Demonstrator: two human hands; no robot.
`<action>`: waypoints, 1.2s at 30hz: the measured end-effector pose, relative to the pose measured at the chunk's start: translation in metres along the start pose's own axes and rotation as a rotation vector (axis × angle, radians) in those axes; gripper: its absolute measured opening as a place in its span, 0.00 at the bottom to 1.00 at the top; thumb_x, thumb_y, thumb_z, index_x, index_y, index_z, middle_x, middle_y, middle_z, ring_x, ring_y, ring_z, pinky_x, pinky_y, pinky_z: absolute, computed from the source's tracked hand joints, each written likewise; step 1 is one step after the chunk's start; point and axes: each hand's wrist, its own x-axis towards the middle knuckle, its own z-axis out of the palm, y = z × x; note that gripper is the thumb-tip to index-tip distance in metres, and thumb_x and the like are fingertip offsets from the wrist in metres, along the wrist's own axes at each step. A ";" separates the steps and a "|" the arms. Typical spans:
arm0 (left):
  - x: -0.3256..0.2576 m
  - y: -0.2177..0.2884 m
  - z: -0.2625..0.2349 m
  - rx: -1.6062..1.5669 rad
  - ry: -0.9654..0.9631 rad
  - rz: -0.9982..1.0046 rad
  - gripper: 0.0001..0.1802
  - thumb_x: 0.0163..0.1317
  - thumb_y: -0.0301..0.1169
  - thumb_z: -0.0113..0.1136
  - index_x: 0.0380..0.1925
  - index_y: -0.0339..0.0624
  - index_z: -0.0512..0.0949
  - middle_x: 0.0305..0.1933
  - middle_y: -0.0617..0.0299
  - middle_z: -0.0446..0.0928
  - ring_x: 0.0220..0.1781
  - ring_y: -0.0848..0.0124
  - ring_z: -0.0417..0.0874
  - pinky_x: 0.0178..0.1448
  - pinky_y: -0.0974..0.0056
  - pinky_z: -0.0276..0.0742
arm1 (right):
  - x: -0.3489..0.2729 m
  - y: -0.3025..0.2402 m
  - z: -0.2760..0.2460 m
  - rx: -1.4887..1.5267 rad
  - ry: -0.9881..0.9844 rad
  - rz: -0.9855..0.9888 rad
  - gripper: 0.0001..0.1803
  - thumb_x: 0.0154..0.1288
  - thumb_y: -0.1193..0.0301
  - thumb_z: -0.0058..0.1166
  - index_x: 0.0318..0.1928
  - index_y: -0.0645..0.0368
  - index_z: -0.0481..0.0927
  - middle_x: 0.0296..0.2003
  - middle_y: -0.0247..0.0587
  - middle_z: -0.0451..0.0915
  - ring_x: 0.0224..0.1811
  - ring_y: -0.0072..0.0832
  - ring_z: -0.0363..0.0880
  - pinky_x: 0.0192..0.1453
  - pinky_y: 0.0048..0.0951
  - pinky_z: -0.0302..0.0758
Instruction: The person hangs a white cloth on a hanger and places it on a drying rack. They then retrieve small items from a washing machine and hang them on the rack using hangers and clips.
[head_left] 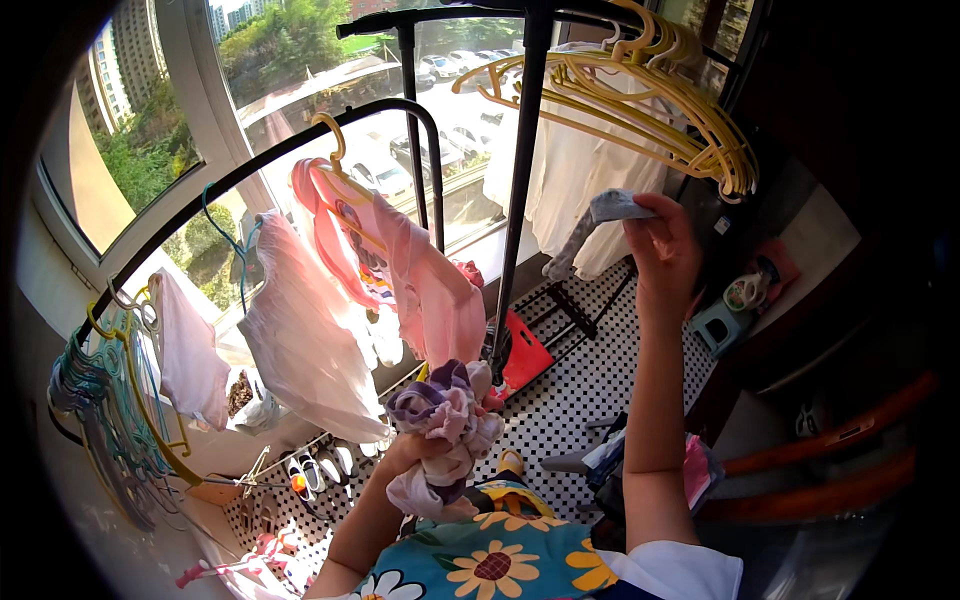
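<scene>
My right hand (664, 245) is raised at the right, below the yellow hangers, its fingers pinched on one end of a light grey sock (590, 225). The sock hangs to the left and bends downward. Lower and nearer to me, my left hand (402, 456) is closed round a crumpled bunch of small clothes (448, 408), purple, pink and whitish, which look like socks. The bunch hides most of that hand's fingers. Just beyond it a pink hooded top (420, 270) hangs from a yellow hanger (335, 150) on the black drying rack (525, 150).
Yellow hangers (640, 105) crowd the rack's right end; blue and grey ones (95, 400) its left. A white garment (295, 310) hangs near the window. On the tiled floor (550, 425) are shoes (310, 475), a red board-like thing (527, 355) and a blue stool (722, 327).
</scene>
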 end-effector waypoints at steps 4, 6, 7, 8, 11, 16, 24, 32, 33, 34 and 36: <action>0.058 0.006 0.022 0.080 -0.049 0.041 0.36 0.46 0.30 0.61 0.59 0.35 0.63 0.59 0.54 0.68 0.60 0.66 0.69 0.60 0.63 0.67 | 0.064 0.015 -0.013 -0.314 0.005 -0.179 0.10 0.60 0.73 0.58 0.41 0.63 0.77 0.34 0.39 0.82 0.38 0.23 0.81 0.41 0.23 0.75; 0.097 0.008 0.035 0.125 -0.062 0.128 0.36 0.46 0.30 0.60 0.58 0.35 0.64 0.60 0.54 0.67 0.60 0.66 0.69 0.61 0.62 0.67 | 0.091 0.027 -0.019 -0.512 0.006 -0.188 0.09 0.63 0.74 0.55 0.43 0.64 0.76 0.35 0.39 0.82 0.38 0.23 0.82 0.41 0.22 0.75; 0.115 0.009 0.041 0.028 -0.156 0.161 0.35 0.46 0.31 0.59 0.58 0.35 0.64 0.62 0.53 0.64 0.59 0.65 0.70 0.61 0.62 0.67 | 0.102 0.033 -0.023 -0.601 -0.004 -0.226 0.09 0.64 0.74 0.53 0.43 0.64 0.76 0.35 0.40 0.82 0.39 0.23 0.82 0.41 0.22 0.75; 0.137 0.010 0.046 0.032 -0.168 0.200 0.35 0.45 0.32 0.60 0.57 0.36 0.64 0.63 0.50 0.62 0.57 0.63 0.70 0.58 0.60 0.69 | 0.111 0.040 -0.026 -0.650 -0.013 -0.219 0.09 0.64 0.74 0.53 0.43 0.65 0.76 0.34 0.40 0.82 0.38 0.24 0.82 0.41 0.22 0.75; 0.194 0.011 0.059 0.005 -0.153 0.312 0.37 0.44 0.35 0.63 0.56 0.38 0.64 0.65 0.46 0.57 0.54 0.60 0.71 0.50 0.56 0.74 | 0.132 0.064 -0.029 -0.714 -0.055 -0.238 0.10 0.64 0.73 0.53 0.43 0.66 0.75 0.32 0.42 0.83 0.36 0.27 0.83 0.39 0.24 0.75; 0.251 0.018 0.070 -0.121 -0.056 0.428 0.36 0.48 0.28 0.54 0.61 0.38 0.59 0.65 0.45 0.61 0.53 0.61 0.75 0.52 0.59 0.76 | 0.146 0.085 -0.039 -0.850 -0.184 -0.332 0.09 0.64 0.73 0.51 0.45 0.59 0.73 0.32 0.47 0.82 0.34 0.39 0.82 0.36 0.32 0.76; 0.260 0.017 0.063 -0.242 -0.053 0.397 0.35 0.49 0.29 0.53 0.60 0.37 0.60 0.64 0.44 0.62 0.55 0.56 0.74 0.54 0.56 0.76 | 0.141 0.078 -0.049 -1.068 -0.448 -0.237 0.22 0.58 0.68 0.59 0.51 0.53 0.66 0.34 0.42 0.81 0.35 0.43 0.81 0.35 0.38 0.76; 0.250 0.013 0.050 -0.290 -0.154 0.368 0.31 0.50 0.34 0.54 0.56 0.36 0.64 0.63 0.41 0.62 0.57 0.54 0.72 0.59 0.54 0.71 | 0.140 0.065 -0.042 -1.333 -0.564 -0.091 0.16 0.61 0.57 0.55 0.35 0.59 0.78 0.36 0.45 0.80 0.36 0.38 0.81 0.37 0.35 0.76; 0.247 0.011 0.052 -0.312 -0.169 0.373 0.31 0.50 0.35 0.54 0.56 0.36 0.65 0.63 0.41 0.62 0.58 0.54 0.72 0.60 0.54 0.69 | 0.139 0.064 -0.041 -1.307 -0.505 -0.203 0.16 0.61 0.58 0.55 0.36 0.60 0.78 0.36 0.45 0.80 0.37 0.38 0.80 0.38 0.35 0.75; 0.244 0.009 0.055 -0.336 -0.183 0.379 0.31 0.50 0.37 0.54 0.55 0.35 0.65 0.63 0.40 0.62 0.58 0.54 0.71 0.61 0.53 0.68 | 0.136 0.062 -0.041 -1.287 -0.458 -0.266 0.15 0.61 0.60 0.56 0.36 0.60 0.79 0.37 0.45 0.80 0.38 0.38 0.80 0.39 0.35 0.75; 0.240 0.006 0.060 -0.419 -0.171 0.354 0.32 0.50 0.39 0.54 0.56 0.36 0.65 0.63 0.40 0.62 0.59 0.54 0.71 0.63 0.53 0.67 | 0.130 0.055 -0.041 -1.055 -0.355 -0.575 0.13 0.59 0.63 0.58 0.37 0.60 0.79 0.36 0.44 0.79 0.38 0.36 0.79 0.40 0.34 0.75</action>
